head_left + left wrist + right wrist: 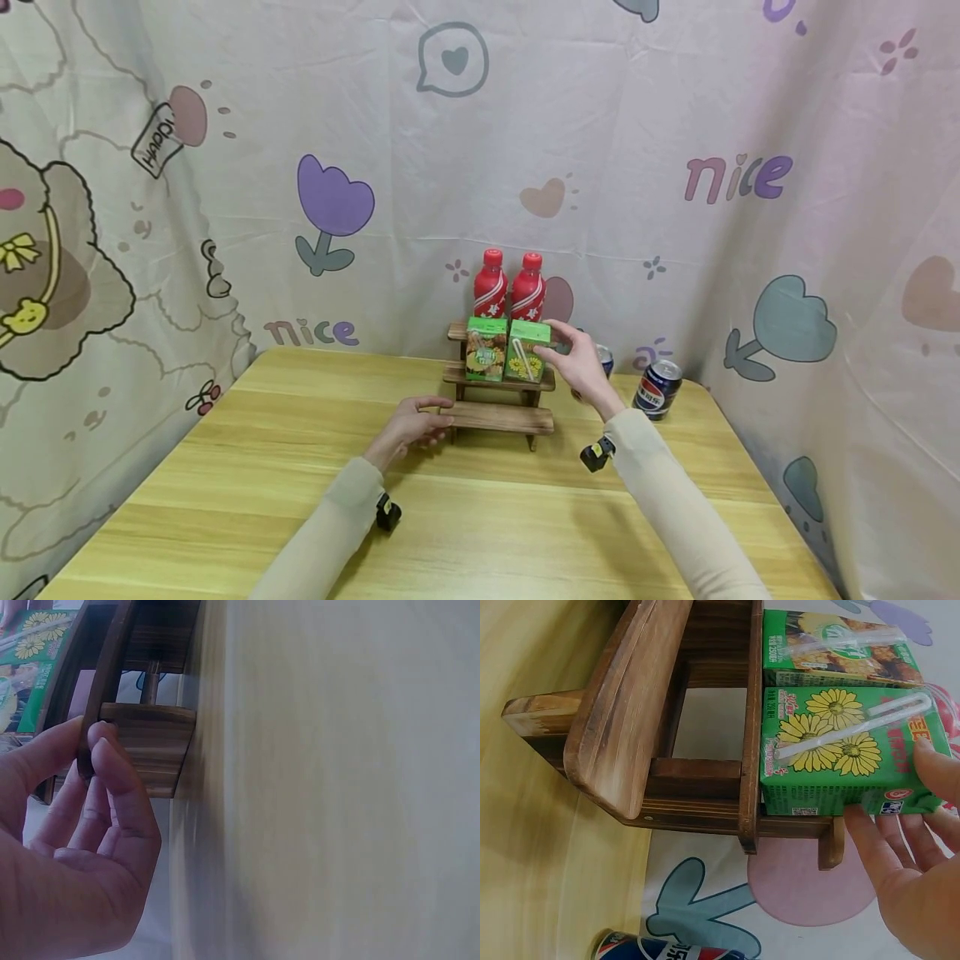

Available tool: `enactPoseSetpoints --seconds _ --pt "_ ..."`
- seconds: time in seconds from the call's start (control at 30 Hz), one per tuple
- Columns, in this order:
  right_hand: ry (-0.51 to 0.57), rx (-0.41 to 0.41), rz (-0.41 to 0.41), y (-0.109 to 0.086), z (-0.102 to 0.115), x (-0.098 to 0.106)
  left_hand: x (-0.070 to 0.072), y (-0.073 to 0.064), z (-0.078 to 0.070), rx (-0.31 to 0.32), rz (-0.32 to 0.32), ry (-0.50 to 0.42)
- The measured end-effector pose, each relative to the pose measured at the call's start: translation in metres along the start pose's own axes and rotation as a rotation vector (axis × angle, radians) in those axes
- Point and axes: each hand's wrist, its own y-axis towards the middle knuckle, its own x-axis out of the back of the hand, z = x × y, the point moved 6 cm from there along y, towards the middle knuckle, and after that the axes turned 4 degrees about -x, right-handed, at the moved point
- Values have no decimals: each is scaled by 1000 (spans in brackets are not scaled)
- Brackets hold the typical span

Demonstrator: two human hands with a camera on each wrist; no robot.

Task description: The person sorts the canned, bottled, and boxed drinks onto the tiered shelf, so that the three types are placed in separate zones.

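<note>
A small three-step wooden rack (498,417) stands on the table. My left hand (411,427) pinches the left end of its lowest step; in the left wrist view, thumb and fingertips meet around the edge of that dark board (96,697). On the middle step, my right hand (581,367) grips a green drink carton with yellow daisies (825,742), thumb on its front and fingers along its side. Close beside it stands a second green carton with a brown picture (486,350). Both cartons carry straws on their fronts.
Two red bottles (491,287) stand on the top step behind the cartons. A blue cola can (657,390) is on the table to the right, and another can (604,358) is partly hidden behind my right hand. A printed curtain (465,167) hangs behind the table.
</note>
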Motion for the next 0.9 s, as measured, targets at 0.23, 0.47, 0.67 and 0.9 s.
enactPoseSetpoints --seconds 0.23,0.47,0.67,0.9 --pt "19 -33 -10 2 -3 0 -1 -2 -2 -4 -3 8" --pt "7 -41 -16 3 -4 -1 -1 -2 -2 -9 -5 7" --pt "15 -32 -11 5 -6 -1 -1 -1 -1 -5 1 7" --pt "27 3 30 6 -5 -1 0 1 0 -1 -7 6"
